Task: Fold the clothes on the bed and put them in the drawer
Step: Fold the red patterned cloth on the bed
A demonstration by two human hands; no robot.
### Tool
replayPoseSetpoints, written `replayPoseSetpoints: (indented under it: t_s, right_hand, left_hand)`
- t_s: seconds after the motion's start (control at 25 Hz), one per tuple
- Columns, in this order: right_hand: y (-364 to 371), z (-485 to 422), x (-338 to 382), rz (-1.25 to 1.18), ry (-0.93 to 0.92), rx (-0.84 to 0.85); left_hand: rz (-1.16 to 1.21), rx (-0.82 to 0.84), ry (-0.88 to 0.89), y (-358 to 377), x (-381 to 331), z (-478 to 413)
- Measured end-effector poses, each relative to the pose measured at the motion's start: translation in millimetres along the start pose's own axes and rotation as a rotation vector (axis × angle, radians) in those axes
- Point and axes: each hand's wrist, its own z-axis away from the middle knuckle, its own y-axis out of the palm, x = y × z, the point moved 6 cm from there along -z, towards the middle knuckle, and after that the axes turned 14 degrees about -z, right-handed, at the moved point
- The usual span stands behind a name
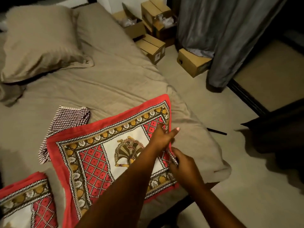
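Observation:
A red patterned cloth (pixel 98 153) with a white centre lies spread flat on the bed (pixel 115 79) near its right edge. My left hand (pixel 162 135) reaches across it and grips the cloth's right edge, one finger pointing out. Just below it my right hand (pixel 182 163) pinches the same edge. A maroon checked garment (pixel 65 122) lies partly under the cloth's upper left side. A second red patterned cloth (pixel 26 203), folded, sits at the bottom left. No drawer is in view.
A beige pillow (pixel 39 41) lies at the head of the bed. Cardboard boxes (pixel 153 30) stand on the floor beside the bed, near a grey curtain (pixel 222 38). A dark object (pixel 278 134) sits on the floor at right.

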Motion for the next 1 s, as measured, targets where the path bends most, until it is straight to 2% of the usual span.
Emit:
replayPoseSetpoints:
  t_s: [0.16, 0.32, 0.44, 0.6, 0.68, 0.84, 1.0]
  right_hand:
    - [28.5, 15.5, 5.5, 0.056, -0.055, 0.027]
    - [42.3, 31.7, -6.4, 0.109, -0.010, 0.011]
    - [53.3, 40.3, -13.5, 0.154, 0.005, 0.027]
    - [79.9, 46.5, -11.2, 0.170, -0.053, 0.119]
    - [98.4, 52.1, -2.7, 0.202, -0.115, 0.172]
    - [139.0, 68.2, 27.5, 0.299, -0.352, 0.176]
    - [206.9, 91.5, 49.4, 0.387, -0.423, 0.331]
  left_hand:
    - [-0.267, -0.202, -0.062, -31.1, -1.8, -35.2]
    - [-0.285, -0.425, -0.057, -72.9, 2.0, -48.7]
    - [-0.023, -0.454, -0.122, -93.8, 17.0, -56.4]
    - [0.402, -0.235, -0.062, -112.2, 23.7, -55.7]
    - [0.449, -0.203, -0.002, -133.2, 29.5, -49.9]
    - [0.518, -0.300, -0.015, -192.5, 64.5, -35.1]
    - [0.548, -0.416, -0.036, -262.7, 115.7, -4.7]
